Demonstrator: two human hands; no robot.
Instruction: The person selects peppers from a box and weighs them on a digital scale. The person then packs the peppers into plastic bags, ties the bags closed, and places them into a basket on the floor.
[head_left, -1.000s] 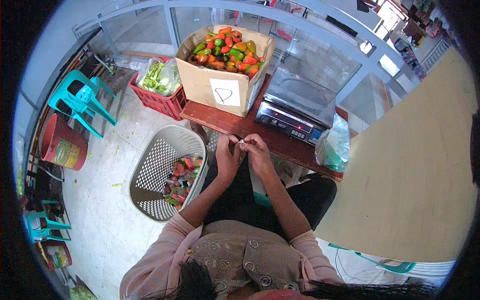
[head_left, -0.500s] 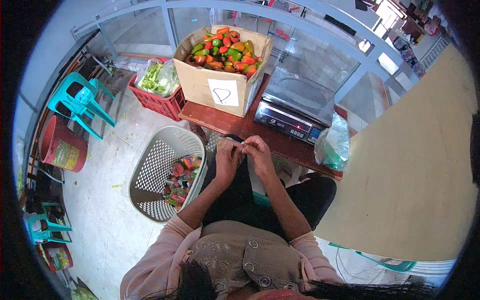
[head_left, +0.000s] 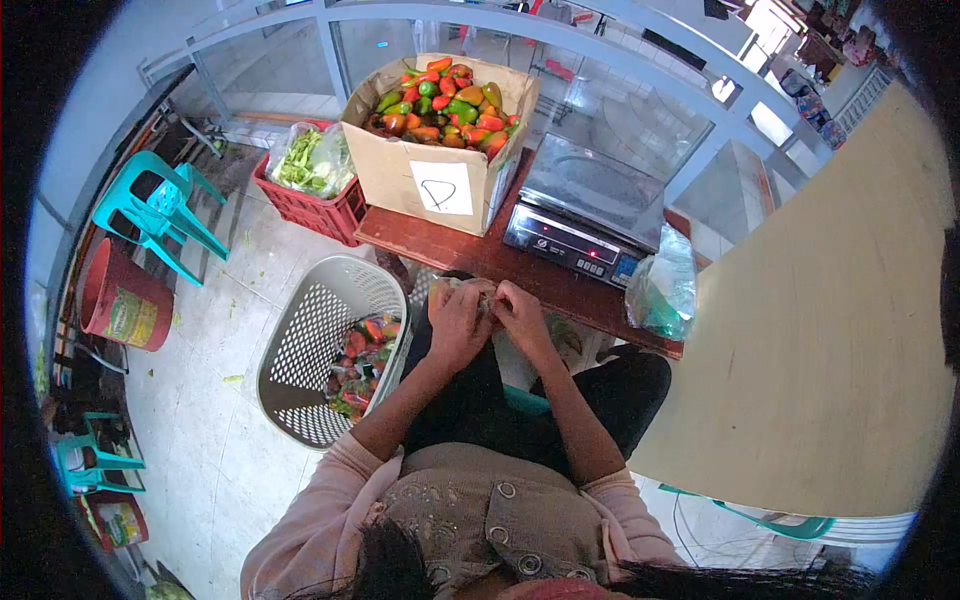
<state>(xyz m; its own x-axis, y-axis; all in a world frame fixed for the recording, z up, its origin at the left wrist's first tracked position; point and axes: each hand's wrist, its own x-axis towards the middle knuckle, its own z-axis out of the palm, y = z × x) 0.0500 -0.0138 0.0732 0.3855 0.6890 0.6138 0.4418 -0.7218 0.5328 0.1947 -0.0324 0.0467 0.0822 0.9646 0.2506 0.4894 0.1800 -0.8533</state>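
My left hand [head_left: 461,322] is closed round a small clear bag of peppers [head_left: 437,291], partly hidden behind its fingers. Beside it, my right hand [head_left: 519,317] has its fingers pinched at the bag's gathered top. Both hands are over my lap, just in front of the red-brown bench [head_left: 440,245]. To their left, a grey perforated basket [head_left: 290,330] holds several bagged peppers [head_left: 358,365]. An open cardboard box [head_left: 395,177] full of red and green peppers [head_left: 450,108] stands on the bench, with a digital scale [head_left: 575,240] right of it.
Clear plastic bags [head_left: 665,285] lie at the bench's right end. A large tan board [head_left: 800,330] fills the right side. At the left are a red crate [head_left: 310,208] with greens, a teal stool [head_left: 160,210] and a red bucket [head_left: 125,295].
My left hand has turned and lowered slightly, and peppers in the bag now show beside its fingers. My right hand has stayed close to it. The view has shifted a little.
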